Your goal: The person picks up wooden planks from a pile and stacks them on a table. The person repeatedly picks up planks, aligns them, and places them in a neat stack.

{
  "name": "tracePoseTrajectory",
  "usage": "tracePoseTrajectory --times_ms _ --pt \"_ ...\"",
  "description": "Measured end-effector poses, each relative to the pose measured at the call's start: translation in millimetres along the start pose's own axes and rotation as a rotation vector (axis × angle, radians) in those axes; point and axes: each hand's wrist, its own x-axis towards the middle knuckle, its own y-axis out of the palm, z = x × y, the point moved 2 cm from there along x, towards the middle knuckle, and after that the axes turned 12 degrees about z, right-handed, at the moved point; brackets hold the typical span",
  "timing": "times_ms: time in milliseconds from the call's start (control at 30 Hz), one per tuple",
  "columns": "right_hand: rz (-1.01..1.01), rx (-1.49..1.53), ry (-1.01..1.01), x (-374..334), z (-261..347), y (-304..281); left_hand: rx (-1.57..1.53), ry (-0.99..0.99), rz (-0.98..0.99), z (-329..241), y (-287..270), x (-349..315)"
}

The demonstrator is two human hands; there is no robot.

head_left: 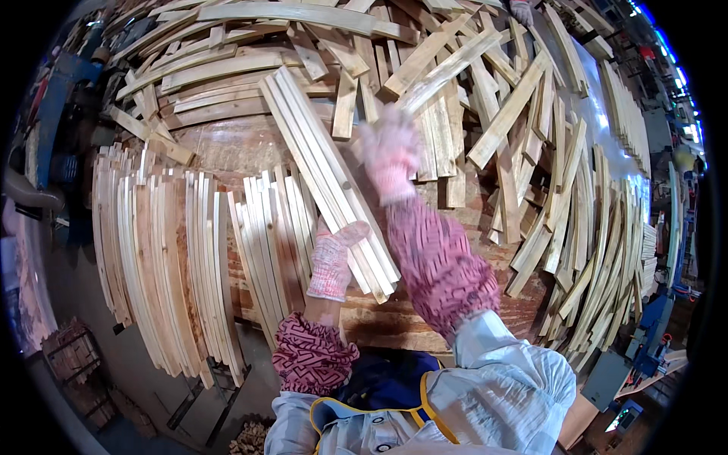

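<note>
My left hand (pixel 334 262), in a pale knitted glove, grips the near part of a bundle of wooden strips (pixel 322 171). Its thumb lies across the top and the other fingers are mostly hidden. Several long, pale strips lie side by side in the bundle, slanting from far left to near right. My right hand (pixel 390 148), gloved too, is just right of the bundle's middle, beside some loose boards (pixel 436 136). Motion blurs its fingers, so I cannot see whether they touch wood.
A worn wooden table (pixel 227 144) lies under the wood. Upright-looking rows of strips (pixel 163 258) line the near left. Jumbled boards (pixel 265 72) cover the far side, and more strips (pixel 599 243) are heaped at the right. Blue machinery (pixel 652 334) stands beyond the right edge.
</note>
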Motion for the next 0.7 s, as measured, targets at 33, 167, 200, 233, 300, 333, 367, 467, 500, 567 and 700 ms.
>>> tracePoseTrajectory --times_ms 33,167,200,233,300,333,367,467,500,567,700 --pt "0.108 0.115 0.121 20.8 3.2 -11.0 0.182 0.008 0.048 -3.9 -5.6 -4.0" --pt "0.345 0.252 0.492 69.6 -28.0 -0.2 0.398 -0.020 -0.113 17.6 -19.4 -39.2" --pt "0.317 0.278 0.550 71.5 -49.6 5.0 0.371 -0.053 -0.034 19.0 -10.0 -48.7" --pt "0.254 0.319 0.586 69.0 -74.0 4.5 0.342 -0.091 0.046 14.5 8.5 -65.8" --pt "0.140 0.436 0.512 42.1 -109.9 -6.3 0.331 -0.100 0.147 23.9 8.9 -94.3" --pt "0.161 0.512 0.384 14.2 -116.3 -17.2 0.339 -0.097 0.133 31.5 -1.2 -108.6" --pt "0.259 0.606 0.245 -30.8 -117.5 -35.5 0.341 -0.093 0.112 42.0 -13.6 -121.5" --pt "0.532 1.042 0.184 -165.0 -147.9 -110.7 0.324 -0.112 0.146 88.5 -39.9 -149.1" --pt "0.490 1.008 0.106 -219.2 -162.6 -120.7 0.327 -0.153 0.181 99.6 -39.6 -158.2" --pt "0.558 1.132 0.136 -310.4 -159.5 -144.1 0.353 -0.139 0.250 125.1 -50.3 -174.6" --pt "0.549 0.718 -0.178 -374.7 -144.9 -143.2 0.882 -0.131 0.271 186.4 -78.5 -190.6"
